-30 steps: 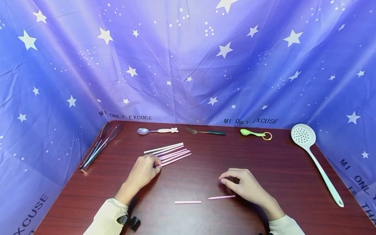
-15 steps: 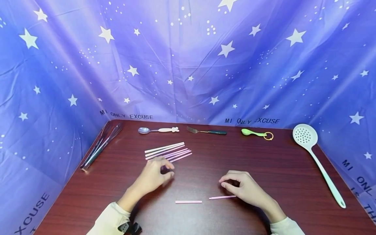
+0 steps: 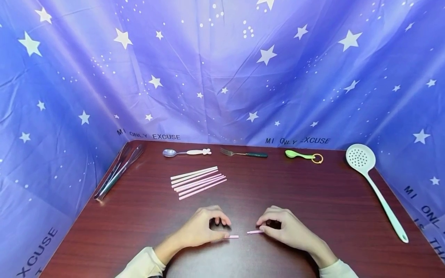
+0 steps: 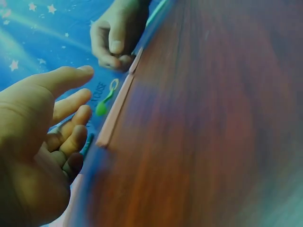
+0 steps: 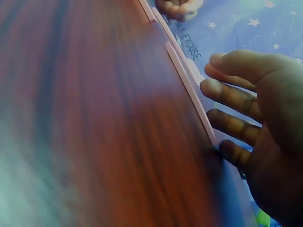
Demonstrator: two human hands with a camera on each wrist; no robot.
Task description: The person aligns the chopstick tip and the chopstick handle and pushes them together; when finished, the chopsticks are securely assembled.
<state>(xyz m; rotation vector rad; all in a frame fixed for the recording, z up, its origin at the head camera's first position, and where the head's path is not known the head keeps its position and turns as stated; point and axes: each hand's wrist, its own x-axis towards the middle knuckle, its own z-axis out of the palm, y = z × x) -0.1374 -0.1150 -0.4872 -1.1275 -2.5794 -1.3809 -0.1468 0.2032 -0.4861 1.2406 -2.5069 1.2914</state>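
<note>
Two short pink rods lie on the dark wooden table, nearly end to end. In the head view my left hand hovers over the left rod, its thumb covering much of it. Over the right rod, which has a narrower tip, is my right hand. Both wrist views show loosely bent fingers with a gap to the rods: the left rod lies beyond the left fingers, and the right rod beside the right fingertips. Behind my left hand several longer pink and whitish rods lie in a slanted row.
Along the back lie a spoon with a white handle, a fork and a small green spoon with a yellow ring. A whisk is at the left edge, a pale green skimmer at the right. A starry cloth surrounds the table.
My left hand has left the row of longer rods and come forward and right to the left short rod. My right hand has dipped slightly over the right rod.
</note>
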